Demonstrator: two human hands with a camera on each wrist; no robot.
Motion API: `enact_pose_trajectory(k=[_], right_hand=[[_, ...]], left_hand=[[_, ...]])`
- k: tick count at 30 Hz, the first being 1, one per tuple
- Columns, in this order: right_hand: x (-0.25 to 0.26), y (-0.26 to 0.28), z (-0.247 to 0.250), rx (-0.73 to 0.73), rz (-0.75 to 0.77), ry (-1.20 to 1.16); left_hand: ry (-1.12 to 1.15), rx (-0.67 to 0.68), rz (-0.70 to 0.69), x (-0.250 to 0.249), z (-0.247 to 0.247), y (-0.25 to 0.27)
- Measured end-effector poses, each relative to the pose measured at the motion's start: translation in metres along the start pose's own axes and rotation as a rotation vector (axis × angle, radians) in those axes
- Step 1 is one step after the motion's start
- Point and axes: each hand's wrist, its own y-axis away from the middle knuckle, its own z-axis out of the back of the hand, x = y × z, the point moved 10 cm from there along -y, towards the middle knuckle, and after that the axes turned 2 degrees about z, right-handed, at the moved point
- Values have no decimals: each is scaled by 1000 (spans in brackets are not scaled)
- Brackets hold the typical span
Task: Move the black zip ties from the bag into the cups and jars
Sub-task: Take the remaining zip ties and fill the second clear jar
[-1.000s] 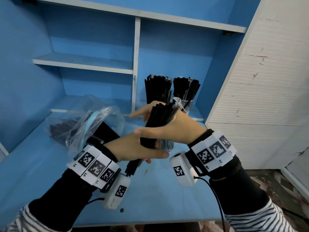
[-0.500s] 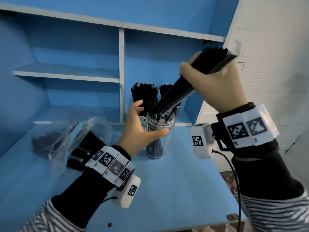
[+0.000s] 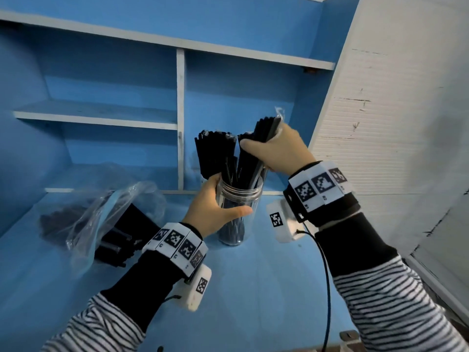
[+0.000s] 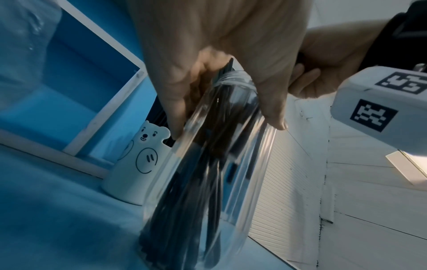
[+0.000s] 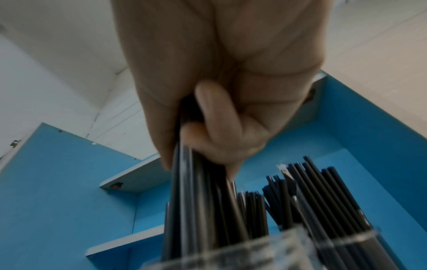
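A clear jar (image 3: 237, 214) (image 4: 208, 182) stands on the blue desk (image 3: 253, 288), and my left hand (image 3: 215, 209) (image 4: 219, 73) grips it just below the rim. My right hand (image 3: 276, 151) (image 5: 208, 118) grips a bundle of black zip ties (image 3: 253, 153) (image 5: 196, 210) near its top, with its lower end down inside the jar. The clear plastic bag (image 3: 101, 212) lies at the left with more black zip ties (image 3: 121, 235) in it. A white bear cup (image 4: 138, 160) stands behind the jar, and black zip ties (image 3: 215, 153) rise behind my left hand.
Blue shelving with white edges (image 3: 96, 118) backs the desk. A white slatted cabinet (image 3: 380, 123) stands at the right. A black cable (image 3: 327, 288) runs down from my right wrist. Another clear container (image 5: 346, 243) of black ties stands beside the jar in the right wrist view.
My right hand has come down from high at the right, standing the bundle more upright and lower into the jar. My left hand has closed round the jar.
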Motion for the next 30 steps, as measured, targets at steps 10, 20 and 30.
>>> enact_pose_trajectory(k=[10,20,30], right_hand=[[-28,10,-39,149,-23,124],[4,27,-75,263,365,239],[68,60,-46,-205,620,-127]], left_hand=[[1,-16,-26,-1,1,1],[-15,91,7,-4,-9,6],[-259,-277,-156,-14,94,46]])
